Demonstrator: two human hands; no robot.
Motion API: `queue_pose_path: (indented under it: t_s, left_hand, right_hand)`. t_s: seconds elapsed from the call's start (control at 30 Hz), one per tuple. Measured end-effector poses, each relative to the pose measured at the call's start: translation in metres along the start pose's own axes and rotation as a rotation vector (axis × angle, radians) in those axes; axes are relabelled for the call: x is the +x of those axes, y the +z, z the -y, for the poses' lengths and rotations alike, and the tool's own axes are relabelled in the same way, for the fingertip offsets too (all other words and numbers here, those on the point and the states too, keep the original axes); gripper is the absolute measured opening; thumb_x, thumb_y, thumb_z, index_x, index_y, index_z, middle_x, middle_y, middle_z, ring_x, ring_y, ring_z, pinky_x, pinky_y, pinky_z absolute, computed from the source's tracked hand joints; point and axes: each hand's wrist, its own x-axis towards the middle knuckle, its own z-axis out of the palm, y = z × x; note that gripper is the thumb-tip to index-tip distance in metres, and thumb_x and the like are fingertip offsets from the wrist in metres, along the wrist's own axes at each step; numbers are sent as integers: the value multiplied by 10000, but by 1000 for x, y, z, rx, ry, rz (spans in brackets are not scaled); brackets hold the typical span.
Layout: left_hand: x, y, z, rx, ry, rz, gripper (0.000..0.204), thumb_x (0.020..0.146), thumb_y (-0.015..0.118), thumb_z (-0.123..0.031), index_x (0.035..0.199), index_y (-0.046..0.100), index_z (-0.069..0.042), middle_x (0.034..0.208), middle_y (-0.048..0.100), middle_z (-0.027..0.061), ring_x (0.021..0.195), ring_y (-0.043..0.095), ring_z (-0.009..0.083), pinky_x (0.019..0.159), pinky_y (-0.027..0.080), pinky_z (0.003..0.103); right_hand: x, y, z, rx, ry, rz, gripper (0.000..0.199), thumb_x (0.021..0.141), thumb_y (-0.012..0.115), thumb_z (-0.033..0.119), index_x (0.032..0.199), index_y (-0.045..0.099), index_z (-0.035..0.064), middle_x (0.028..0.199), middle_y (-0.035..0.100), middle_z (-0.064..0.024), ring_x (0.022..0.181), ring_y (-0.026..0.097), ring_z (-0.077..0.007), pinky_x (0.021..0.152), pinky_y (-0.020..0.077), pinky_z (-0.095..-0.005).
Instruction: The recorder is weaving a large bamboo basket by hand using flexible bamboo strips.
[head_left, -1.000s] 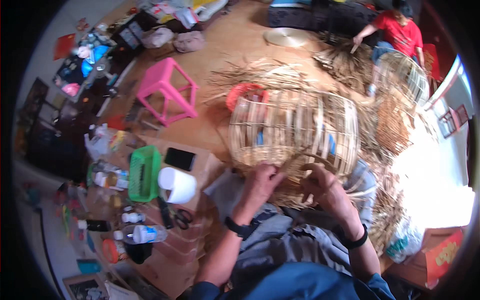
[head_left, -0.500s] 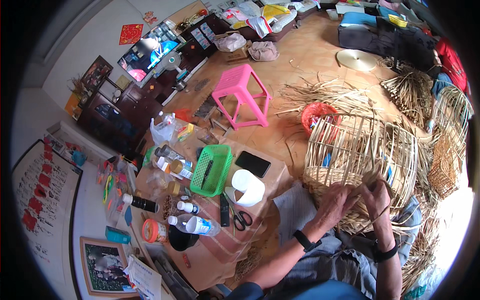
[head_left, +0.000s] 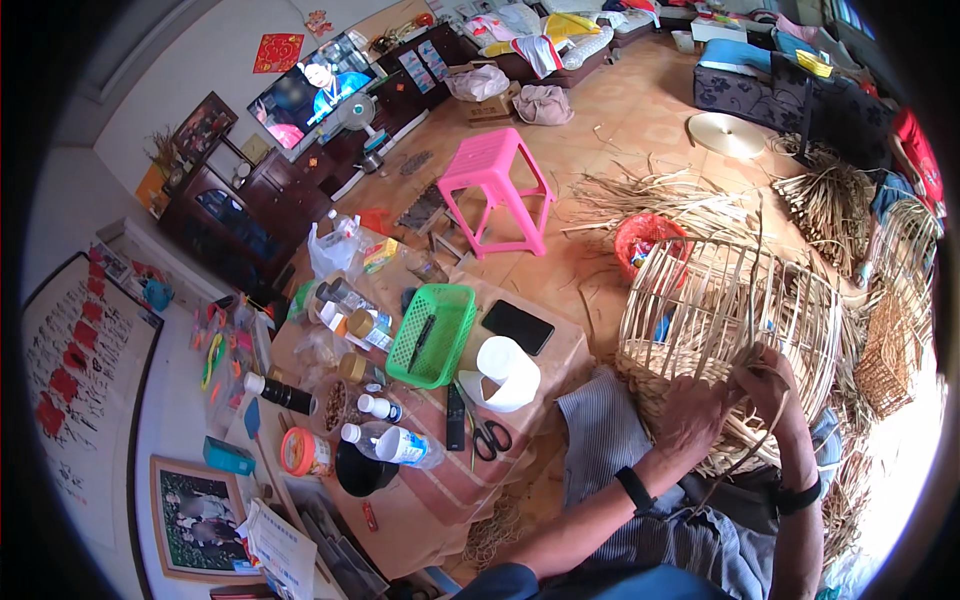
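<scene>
A half-woven basket [head_left: 645, 378] rests at my lap, its woven lower part topped by upright stakes. My left hand [head_left: 692, 412] is closed at the weave on its near side, fingers bent against the strips. Right beside it, my right hand [head_left: 772, 388] pinches a long, brownish weaving strip [head_left: 753, 270]. One length of that strip stands up past the stakes, and another hangs down below my hands toward my lap. The fingertips of both hands nearly meet, and what lies between them is partly hidden.
Left of me, a covered table [head_left: 430, 500] carries a green basket [head_left: 445, 318], a phone [head_left: 518, 327], a paper roll [head_left: 505, 375], scissors [head_left: 491, 440] and several bottles. A pink stool [head_left: 490, 175], a red basket [head_left: 640, 240] and loose strips [head_left: 670, 200] occupy the floor. Another person [head_left: 915, 160] sits far right.
A long strip now stands upright above my right hand, where it did not show before. My hands stay close together at the weave; the whole view has shifted slightly.
</scene>
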Motion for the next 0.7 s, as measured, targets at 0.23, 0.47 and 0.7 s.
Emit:
queue_pose_path:
  t_s: [0.23, 0.47, 0.7]
  left_hand:
    - [-3, 13, 0, 139, -22, -40, 264, 949, 751, -348, 1004, 761, -90, 848, 691, 153, 904, 655, 352, 891, 475, 493]
    - [-1, 25, -3, 290, -94, 76, 299, 957, 716, -409, 975, 776, -116, 896, 709, 166, 933, 666, 352, 955, 466, 507]
    - [-3, 19, -1, 170, -46, 77, 249, 964, 705, -368, 964, 772, -129, 916, 719, 164, 946, 682, 371, 954, 461, 531]
  right_hand:
    - [-5, 12, -4, -1059, -348, -198, 139, 902, 744, 130, 883, 661, 20, 743, 653, -212, 714, 660, -446, 673, 489, -542]
    - [-18, 28, -11, -1175, -633, -395, 110, 910, 724, 103, 949, 633, 54, 803, 640, -189, 720, 645, -435, 650, 478, -532]
    - [-10, 39, -24, -955, -305, -295, 214, 908, 674, -21, 1115, 643, 26, 825, 706, -255, 808, 722, -469, 695, 543, -556]
